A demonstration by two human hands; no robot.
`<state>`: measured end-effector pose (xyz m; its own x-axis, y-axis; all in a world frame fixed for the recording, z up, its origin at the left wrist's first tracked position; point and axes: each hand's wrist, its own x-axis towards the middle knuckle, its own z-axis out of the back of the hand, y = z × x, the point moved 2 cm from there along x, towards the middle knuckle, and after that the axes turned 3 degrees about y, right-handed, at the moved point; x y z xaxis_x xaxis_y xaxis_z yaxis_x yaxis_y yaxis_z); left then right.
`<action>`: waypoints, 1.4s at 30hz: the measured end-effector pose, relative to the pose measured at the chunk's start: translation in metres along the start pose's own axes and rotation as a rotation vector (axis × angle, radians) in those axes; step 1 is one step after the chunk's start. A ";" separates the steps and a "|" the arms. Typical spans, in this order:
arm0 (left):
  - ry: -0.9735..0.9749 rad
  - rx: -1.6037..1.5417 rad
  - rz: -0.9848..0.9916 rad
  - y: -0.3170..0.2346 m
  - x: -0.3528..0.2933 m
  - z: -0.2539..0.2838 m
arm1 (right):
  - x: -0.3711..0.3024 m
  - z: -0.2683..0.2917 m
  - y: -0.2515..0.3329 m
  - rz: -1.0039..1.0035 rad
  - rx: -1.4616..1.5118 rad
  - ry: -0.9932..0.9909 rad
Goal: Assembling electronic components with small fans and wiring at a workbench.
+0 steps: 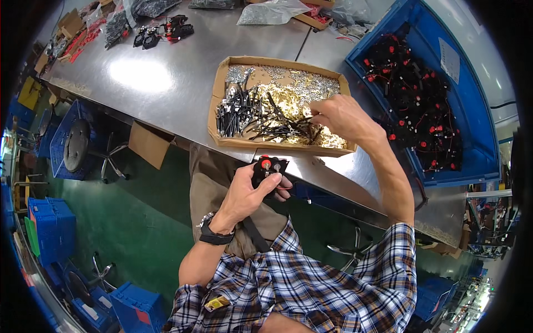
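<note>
Above my lap, at the table's near edge, my left hand [244, 197] is closed around a small black assembly with a red terminal [266, 164] and metal posts. My right hand [341, 116] reaches over the right part of a shallow cardboard tray [222, 83]. Its fingers are bent together just above the parts, and whatever they pinch is too small to make out. Inside the tray, brass-coloured metal pieces [284, 100] fill the middle, black leads [236, 114] lie heaped on the left, and silvery nuts or washers [316, 84] spread along the back.
A tilted blue crate [363, 50] holding many black assemblies with red terminals [408, 91] stands at the right. More assemblies [161, 34] and a clear plastic bag [272, 12] lie at the table's back. A cardboard flap [149, 144] juts from the near edge; a round stool [76, 145] stands left.
</note>
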<state>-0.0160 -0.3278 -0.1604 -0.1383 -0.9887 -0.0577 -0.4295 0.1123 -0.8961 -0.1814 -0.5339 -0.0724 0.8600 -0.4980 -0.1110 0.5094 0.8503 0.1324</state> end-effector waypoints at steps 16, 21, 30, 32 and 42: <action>-0.194 -0.064 -0.127 -0.036 0.019 0.001 | -0.017 0.014 0.019 -0.010 0.300 -0.130; -0.282 -0.014 -0.203 -0.039 0.027 0.003 | -0.021 0.012 0.060 -0.023 0.464 -0.099; -0.276 0.050 -0.221 -0.038 0.028 0.003 | -0.016 0.001 0.065 0.070 0.472 -0.134; -0.277 -0.010 -0.220 -0.039 0.027 0.001 | -0.016 0.000 0.066 0.073 0.465 -0.134; -0.356 0.253 -0.266 -0.037 0.026 0.004 | -0.019 -0.010 0.079 0.046 0.503 -0.014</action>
<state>-0.0005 -0.3576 -0.1303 0.2776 -0.9573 0.0804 -0.1731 -0.1322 -0.9760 -0.1580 -0.4554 -0.0695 0.8807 -0.4667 -0.0813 0.4185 0.6860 0.5952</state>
